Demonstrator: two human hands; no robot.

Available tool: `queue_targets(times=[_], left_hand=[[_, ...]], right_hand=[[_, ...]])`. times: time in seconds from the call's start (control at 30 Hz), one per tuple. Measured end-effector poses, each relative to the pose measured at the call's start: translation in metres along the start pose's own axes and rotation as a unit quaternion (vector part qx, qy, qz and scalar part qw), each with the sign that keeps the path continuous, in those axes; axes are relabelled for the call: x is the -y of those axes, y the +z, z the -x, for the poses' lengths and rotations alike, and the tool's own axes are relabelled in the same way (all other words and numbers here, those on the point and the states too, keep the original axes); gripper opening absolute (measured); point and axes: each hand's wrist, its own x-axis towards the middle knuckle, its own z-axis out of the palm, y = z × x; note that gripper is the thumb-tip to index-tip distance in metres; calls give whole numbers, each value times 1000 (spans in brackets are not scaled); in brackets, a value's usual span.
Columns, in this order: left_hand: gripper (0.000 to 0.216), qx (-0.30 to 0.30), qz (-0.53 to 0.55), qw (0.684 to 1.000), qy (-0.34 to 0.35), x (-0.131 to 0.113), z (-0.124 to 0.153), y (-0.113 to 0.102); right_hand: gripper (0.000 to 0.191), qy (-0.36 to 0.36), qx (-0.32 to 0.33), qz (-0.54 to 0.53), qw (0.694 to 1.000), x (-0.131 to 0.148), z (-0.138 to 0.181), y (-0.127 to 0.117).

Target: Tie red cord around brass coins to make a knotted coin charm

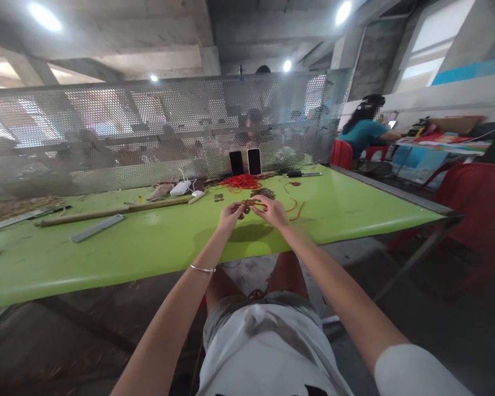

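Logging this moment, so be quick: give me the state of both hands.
Left hand: closed, pinching the coins.
Right hand: closed, fingers at the red cord beside the coins.

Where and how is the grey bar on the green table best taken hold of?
Probably near the middle of the grey bar, pinched across its narrow width, coming from the near side and above: it is long, slim and lies flat, while the long stick runs just behind it.

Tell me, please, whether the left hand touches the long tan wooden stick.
Apart: the head view plainly shows green tabletop between the left hand and the long tan wooden stick.
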Motion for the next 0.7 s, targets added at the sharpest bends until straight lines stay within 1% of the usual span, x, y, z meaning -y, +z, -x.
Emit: queue_targets(times=[0.17, 0.43, 0.7], left_hand=[[21, -7, 14, 1000, -3, 0, -1, 0], [22, -39, 32, 999, -7, 2, -4, 0], [21, -13, 34, 999, -24, -2, 1, 1]], right_hand=[[41, 0, -1, 1, 1000, 1, 0, 1], [39, 13, -16, -1, 1000, 0, 0, -4], [37, 12, -14, -12, 1000, 1, 0, -7]])
